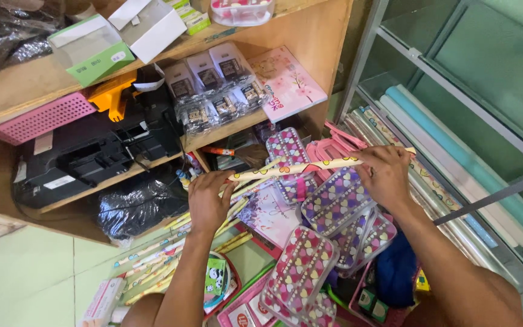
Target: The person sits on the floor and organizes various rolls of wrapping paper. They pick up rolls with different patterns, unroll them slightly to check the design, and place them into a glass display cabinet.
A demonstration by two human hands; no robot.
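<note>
Together we hold a rolled paper tube (301, 168) level above heart-print pouches (334, 203): left hand (209, 200) pinches its left end, right hand (385, 175) grips its right end.

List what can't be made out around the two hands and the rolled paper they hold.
- Head view: the fingertips of the left hand curl under the rolled paper, so the grip is hidden.
- The right hand covers the roll's far end.
- The roll's print is too small to tell.
- Heart-patterned pouches hide what lies beneath them.
- The black bag hides its contents.
</note>
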